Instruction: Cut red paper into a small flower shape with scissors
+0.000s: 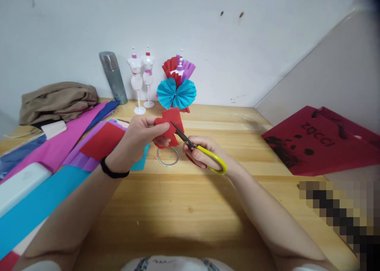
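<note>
Between the thumb and fingers of my left hand [145, 132] is a piece of red paper [174, 118], folded or in layers, raised above the table. My right hand [204, 148] grips yellow-handled scissors [212, 160]. Their dark blades point up and left, and the tips lie against the paper close to my left thumb. I cannot tell whether the blades are cutting through it. Below the paper, a roll of tape [168, 157] lies flat on the wooden table [184, 211], with tiny blue scraps inside its ring.
Red paper [102, 140], pink paper [62, 144] and blue paper [44, 195] spread along the left. Behind stand a bottle [113, 77], white mannequins [136, 81] and one mannequin dressed in pleated blue paper [176, 93]. A brown cloth [59, 100] lies back left; a red bag [320, 140] is at right.
</note>
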Available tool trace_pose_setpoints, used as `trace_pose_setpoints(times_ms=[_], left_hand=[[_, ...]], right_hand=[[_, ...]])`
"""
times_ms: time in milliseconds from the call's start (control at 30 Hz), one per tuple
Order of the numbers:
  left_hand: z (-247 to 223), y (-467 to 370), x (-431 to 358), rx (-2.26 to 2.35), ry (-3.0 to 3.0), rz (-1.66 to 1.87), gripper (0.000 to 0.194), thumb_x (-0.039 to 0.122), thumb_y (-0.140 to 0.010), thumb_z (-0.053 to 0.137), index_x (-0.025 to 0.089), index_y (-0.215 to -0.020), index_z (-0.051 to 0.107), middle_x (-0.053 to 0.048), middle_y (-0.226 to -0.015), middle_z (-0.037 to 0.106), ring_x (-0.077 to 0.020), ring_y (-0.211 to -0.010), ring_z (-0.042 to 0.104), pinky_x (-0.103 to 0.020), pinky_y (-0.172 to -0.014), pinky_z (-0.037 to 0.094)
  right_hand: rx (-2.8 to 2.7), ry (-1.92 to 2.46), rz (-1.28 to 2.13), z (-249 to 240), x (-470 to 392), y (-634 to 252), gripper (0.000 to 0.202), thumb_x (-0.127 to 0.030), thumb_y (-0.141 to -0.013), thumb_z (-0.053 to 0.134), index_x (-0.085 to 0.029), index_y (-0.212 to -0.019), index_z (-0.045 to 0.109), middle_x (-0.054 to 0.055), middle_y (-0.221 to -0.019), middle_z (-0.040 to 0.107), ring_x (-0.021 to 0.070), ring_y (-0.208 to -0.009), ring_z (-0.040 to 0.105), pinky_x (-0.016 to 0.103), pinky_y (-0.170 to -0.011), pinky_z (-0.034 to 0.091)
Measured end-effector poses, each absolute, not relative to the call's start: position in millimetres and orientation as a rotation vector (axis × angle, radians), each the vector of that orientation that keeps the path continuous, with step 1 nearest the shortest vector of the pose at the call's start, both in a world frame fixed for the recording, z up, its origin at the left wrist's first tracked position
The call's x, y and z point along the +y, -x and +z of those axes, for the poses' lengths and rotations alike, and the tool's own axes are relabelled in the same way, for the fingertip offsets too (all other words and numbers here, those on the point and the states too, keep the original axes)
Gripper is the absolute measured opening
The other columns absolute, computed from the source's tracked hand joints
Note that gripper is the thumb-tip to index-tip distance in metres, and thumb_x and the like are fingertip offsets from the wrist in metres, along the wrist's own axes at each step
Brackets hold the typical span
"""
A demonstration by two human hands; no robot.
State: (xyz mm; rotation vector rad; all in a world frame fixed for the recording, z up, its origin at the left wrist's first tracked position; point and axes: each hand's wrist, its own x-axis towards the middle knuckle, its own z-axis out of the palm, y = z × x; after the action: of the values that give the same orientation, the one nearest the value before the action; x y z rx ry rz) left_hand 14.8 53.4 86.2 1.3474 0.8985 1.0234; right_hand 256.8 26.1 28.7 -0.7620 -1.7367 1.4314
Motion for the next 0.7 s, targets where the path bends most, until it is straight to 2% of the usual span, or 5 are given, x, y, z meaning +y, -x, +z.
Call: trace_pose_setpoints(times_ms=[233,533,700], left_hand=[[87.0,-14.3,52.3,0.894,-1.346,1.016,0.031,0.043,-0.074,0.093,0.014,-0.073,0.081,-0.008,-0.066,0.079,-0.017,-0.056,0.072,-0.026,-0.059,0.06],[89.4,-16.9,49.8,0.893,-1.314,1.017,0.037,0.046,-0.066,0.099,0.015,-0.064,0.078,-0.007,-0.062,0.076,-0.0154,-0.053,0.068,-0.024,-0.055,0.057],[89.3,-18.2,50.5,0.893,-1.302,1.023,0.037,0.046,-0.065,0.1,0.015,-0.067,0.08,-0.007,-0.065,0.078,-0.0152,-0.054,0.069,-0.024,-0.057,0.058]], right_hand=[[-1.733,0.76,1.424,28.7,25.6,-256.6,0.054,-0.074,-0.096,0.078,-0.021,-0.097,0.064,-0.01,-0.062,0.05,0.005,-0.041,0.035,0.021,-0.039,0.025],[-1.728,0.798,1.434,27.2,26.4,-257.9,0.057,-0.076,-0.094,0.077,-0.022,-0.096,0.062,-0.011,-0.06,0.049,0.0054,-0.04,0.034,0.021,-0.038,0.024],[-1.717,0.808,1.421,26.4,26.1,-258.4,0.058,-0.077,-0.094,0.078,-0.021,-0.096,0.063,-0.011,-0.059,0.049,0.0053,-0.04,0.034,0.021,-0.038,0.024]])
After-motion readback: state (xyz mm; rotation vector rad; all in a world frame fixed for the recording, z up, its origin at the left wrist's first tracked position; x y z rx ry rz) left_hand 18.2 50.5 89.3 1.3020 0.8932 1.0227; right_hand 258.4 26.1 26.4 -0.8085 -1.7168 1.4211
